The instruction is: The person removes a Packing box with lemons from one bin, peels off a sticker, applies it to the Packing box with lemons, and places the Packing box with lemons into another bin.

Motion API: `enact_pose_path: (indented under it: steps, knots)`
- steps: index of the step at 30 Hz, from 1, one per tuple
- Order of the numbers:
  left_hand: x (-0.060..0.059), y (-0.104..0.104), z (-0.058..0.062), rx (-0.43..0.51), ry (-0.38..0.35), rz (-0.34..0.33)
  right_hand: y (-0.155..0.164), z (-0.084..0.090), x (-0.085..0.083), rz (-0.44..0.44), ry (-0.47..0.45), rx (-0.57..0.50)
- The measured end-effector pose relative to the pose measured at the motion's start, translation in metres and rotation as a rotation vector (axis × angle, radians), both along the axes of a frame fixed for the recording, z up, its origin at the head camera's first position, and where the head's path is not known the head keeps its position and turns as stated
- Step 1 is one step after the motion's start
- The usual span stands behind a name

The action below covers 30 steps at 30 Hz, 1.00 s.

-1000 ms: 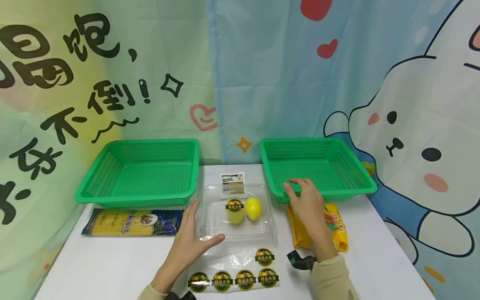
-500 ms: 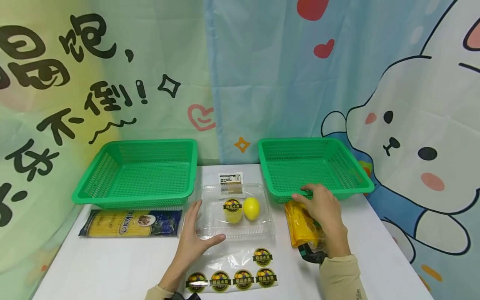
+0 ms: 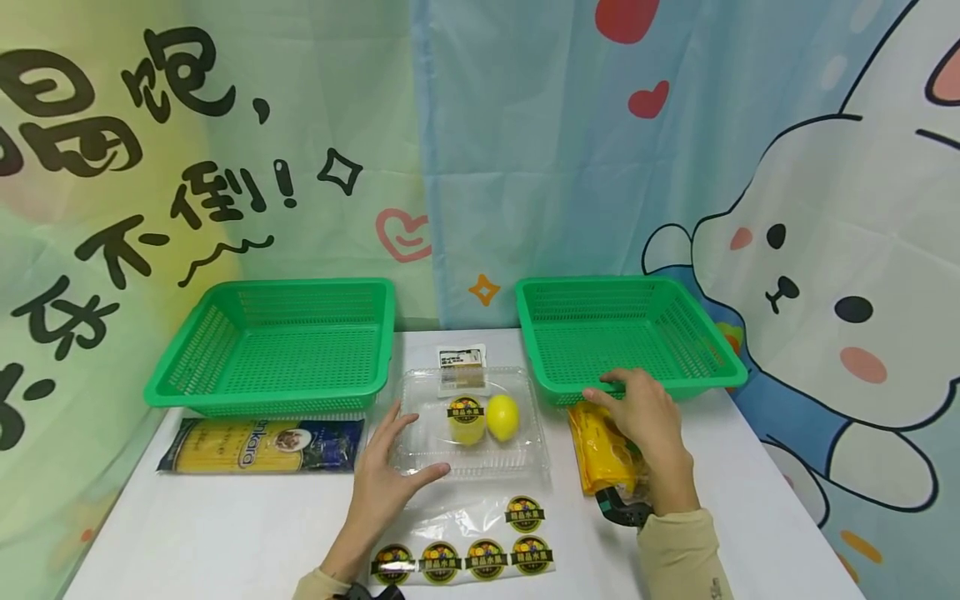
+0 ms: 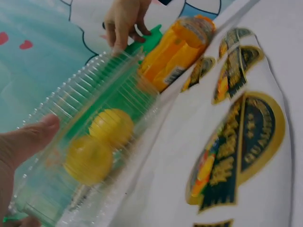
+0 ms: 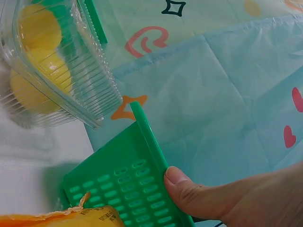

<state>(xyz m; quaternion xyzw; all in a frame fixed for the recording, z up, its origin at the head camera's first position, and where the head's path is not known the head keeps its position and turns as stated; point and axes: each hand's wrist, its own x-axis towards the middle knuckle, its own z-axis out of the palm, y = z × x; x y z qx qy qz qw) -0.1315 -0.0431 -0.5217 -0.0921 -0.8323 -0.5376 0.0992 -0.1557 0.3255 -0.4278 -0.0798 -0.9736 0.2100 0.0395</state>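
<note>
My left hand (image 3: 384,479) is beside the left edge of a clear plastic clamshell box (image 3: 420,467), fingers and thumb spread; in the left wrist view its thumb (image 4: 35,135) is close to the box. Through the lid show two yellow, lemon-like fruits (image 3: 502,417), one under a round black-and-gold sticker (image 3: 466,410). My right hand (image 3: 651,425) is at the front rim of the right green basket (image 3: 720,379), fingers loosely bent above it. In the right wrist view the thumb (image 5: 189,191) touches the rim; the other fingers are hidden. A yellow packet (image 3: 600,454) lies under that hand.
Another green basket (image 3: 277,404) stands at the back left, with a spaghetti pack (image 3: 262,446) before it. Behind the box lies a small labelled sachet (image 3: 462,357). A clear sheet (image 3: 450,525) bearing several round stickers lies in front. A printed curtain (image 3: 525,167) hangs behind the table.
My right hand has shifted right and towards me along the basket's front rim, then stopped. The left hand's fingers have spread slightly beside the box. The box and baskets have stayed put.
</note>
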Motion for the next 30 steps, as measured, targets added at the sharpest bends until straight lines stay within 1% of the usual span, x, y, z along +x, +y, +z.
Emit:
enact_pose_path:
  steps: [4, 10, 16, 23, 30]
  knots:
    - [0.001, 0.000, 0.000, 0.040, 0.035, 0.024, 0.000, 0.000, 0.000, -0.004, 0.000, -0.001]
    - [0.002, 0.001, 0.000, 0.087, 0.065, 0.047, 0.000, 0.000, 0.001, 0.001, -0.006, -0.007]
    - [0.004, 0.001, 0.004, 0.110, 0.088, 0.065, 0.000, 0.001, 0.002, -0.003, -0.020, -0.008]
    - [0.007, 0.003, 0.013, 0.140, 0.110, 0.077, 0.000, 0.001, 0.002, -0.006, -0.021, -0.006]
    - [0.010, 0.005, 0.025, 0.171, 0.095, 0.090, 0.000, 0.000, 0.002, -0.006, -0.018, -0.009]
